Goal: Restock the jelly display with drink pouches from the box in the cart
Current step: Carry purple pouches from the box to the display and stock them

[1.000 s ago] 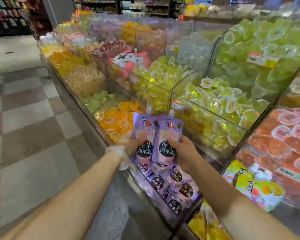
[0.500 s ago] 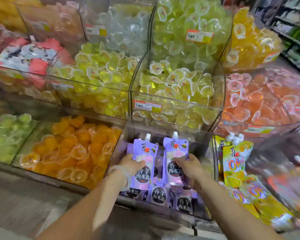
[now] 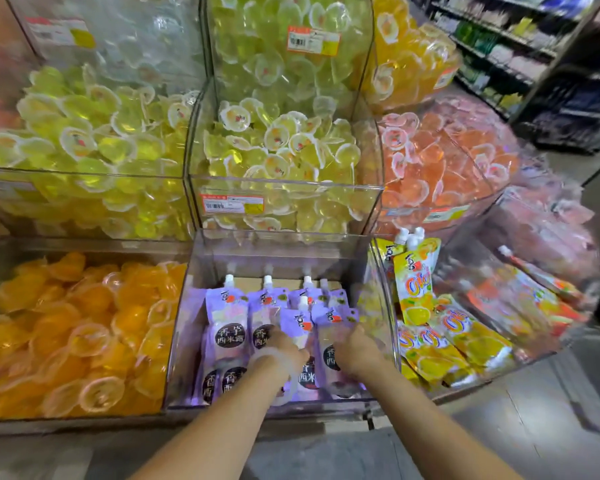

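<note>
Purple drink pouches (image 3: 226, 327) with white caps lie overlapping in rows at lower centre. They fill a clear bin (image 3: 278, 251).

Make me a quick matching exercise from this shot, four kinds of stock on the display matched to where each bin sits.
Things:
1. purple pouches
2. orange jelly cups
3. yellow pouches
4. price tag

Places:
A. lower left bin
B. front of the middle bin, above the pouches
C. lower centre bin, under both hands
D. lower bin right of centre

Pairs: 1-C, 2-A, 3-D, 4-B
</note>
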A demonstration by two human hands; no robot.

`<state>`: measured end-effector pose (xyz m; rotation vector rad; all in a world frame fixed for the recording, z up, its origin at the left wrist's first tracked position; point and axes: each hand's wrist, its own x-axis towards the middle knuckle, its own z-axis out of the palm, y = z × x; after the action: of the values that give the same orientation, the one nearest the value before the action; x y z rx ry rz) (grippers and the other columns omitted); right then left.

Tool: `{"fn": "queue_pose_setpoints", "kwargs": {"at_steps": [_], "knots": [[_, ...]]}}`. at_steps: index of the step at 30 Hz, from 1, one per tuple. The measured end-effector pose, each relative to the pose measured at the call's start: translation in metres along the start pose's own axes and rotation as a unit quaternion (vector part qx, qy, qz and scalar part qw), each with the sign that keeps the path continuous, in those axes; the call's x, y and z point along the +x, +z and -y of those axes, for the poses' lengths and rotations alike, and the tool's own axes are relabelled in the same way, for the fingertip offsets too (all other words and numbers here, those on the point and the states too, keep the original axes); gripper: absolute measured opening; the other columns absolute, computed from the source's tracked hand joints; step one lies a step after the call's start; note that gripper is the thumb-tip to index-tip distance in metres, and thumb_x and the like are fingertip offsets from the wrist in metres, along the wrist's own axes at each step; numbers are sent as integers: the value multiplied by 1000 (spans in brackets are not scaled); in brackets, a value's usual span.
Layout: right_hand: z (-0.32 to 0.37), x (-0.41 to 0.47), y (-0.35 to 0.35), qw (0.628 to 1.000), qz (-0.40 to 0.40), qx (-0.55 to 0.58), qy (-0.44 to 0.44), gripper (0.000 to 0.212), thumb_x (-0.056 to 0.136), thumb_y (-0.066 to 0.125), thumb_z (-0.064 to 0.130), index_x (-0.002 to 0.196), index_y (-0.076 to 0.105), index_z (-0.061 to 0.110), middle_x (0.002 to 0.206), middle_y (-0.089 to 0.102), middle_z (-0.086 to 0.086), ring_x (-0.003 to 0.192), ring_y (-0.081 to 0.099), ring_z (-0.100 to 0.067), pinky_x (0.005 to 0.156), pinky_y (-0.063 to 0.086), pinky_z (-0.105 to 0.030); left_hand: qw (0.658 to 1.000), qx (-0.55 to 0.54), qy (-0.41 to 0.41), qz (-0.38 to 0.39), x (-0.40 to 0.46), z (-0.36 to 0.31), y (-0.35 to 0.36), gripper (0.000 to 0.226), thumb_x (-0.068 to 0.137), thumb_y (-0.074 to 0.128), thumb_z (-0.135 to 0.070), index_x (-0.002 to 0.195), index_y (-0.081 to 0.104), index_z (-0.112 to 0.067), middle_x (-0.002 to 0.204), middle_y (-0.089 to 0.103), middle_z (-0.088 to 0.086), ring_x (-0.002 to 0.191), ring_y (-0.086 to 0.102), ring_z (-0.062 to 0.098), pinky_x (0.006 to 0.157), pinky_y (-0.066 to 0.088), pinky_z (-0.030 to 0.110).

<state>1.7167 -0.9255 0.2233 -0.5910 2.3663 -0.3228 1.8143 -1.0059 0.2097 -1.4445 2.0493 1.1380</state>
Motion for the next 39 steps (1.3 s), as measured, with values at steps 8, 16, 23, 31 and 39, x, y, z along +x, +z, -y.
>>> {"fn": "queue_pose_setpoints", "kwargs": {"at_steps": [8, 16, 23, 31, 39], "knots": [[-10, -2, 13, 965, 10, -241, -104, 54, 92, 38, 7, 144, 24, 2, 149, 26, -20, 137, 24, -38, 107, 33, -39, 949, 260, 161, -81, -18, 1, -1, 63, 91, 53, -23, 145, 21, -18, 156, 9, 14, 143, 15, 34, 111, 27, 43], [-14, 7, 8, 957, 93, -221, -164, 91, 89, 60, 34, 152, -4, 20, 160, -10, -7, 148, -6, -33, 121, 10, -41, 944, 277, 181, 4, -5, 12, -4, 91, 83, 62, -48, 151, 6, -26, 160, -8, 2, 148, -3, 25, 120, 14, 42], [-8, 3, 6, 955, 70, -231, -171, 95, 82, 69, 36, 152, 7, 21, 159, 5, -12, 145, 8, -35, 118, 21, -43, 950, 262, 167, 22, -10, 14, -9, 96, 80, 65, -48, 151, 4, -29, 160, -8, 2, 148, -3, 27, 120, 15, 42], [17, -35, -70, 953, -23, -161, -256, 69, 81, 70, 28, 139, 39, 9, 147, 30, -16, 138, 29, -30, 111, 29, -33, 933, 258, 237, -87, -28, -45, -61, 98, 71, 75, -42, 148, 19, -19, 153, 20, 11, 142, 20, 31, 115, 25, 40], [-58, -46, -155, 952, -139, -164, -219, 70, 76, 73, 29, 135, 42, 7, 137, 44, -17, 127, 42, -33, 104, 37, -37, 863, 339, 343, -150, -83, -152, -29, 83, 74, 72, -43, 139, 33, -9, 143, 35, 14, 135, 31, 32, 111, 29, 38]]}}
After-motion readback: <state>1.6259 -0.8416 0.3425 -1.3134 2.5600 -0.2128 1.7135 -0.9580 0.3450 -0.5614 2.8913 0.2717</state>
